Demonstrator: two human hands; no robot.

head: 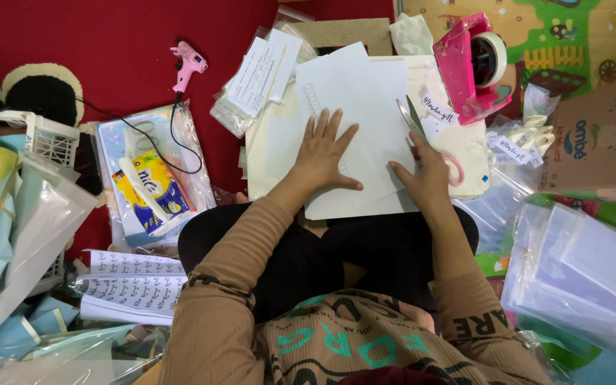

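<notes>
Left hand (324,153) spread flat pinning thin, floppy white paper sheet (354,107), right hand (425,175) gripping pink-handled scissors (422,132); best steadied near the cut.

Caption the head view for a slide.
Left hand flat on white paper while right hand holds pink-handled scissors at its edge.

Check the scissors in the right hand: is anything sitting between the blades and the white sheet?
Nothing visible does. The right hand holds the scissors with their open blades already at the right edge of the white sheet. The left hand lies flat on the sheet, well to the left of the blades.
</notes>
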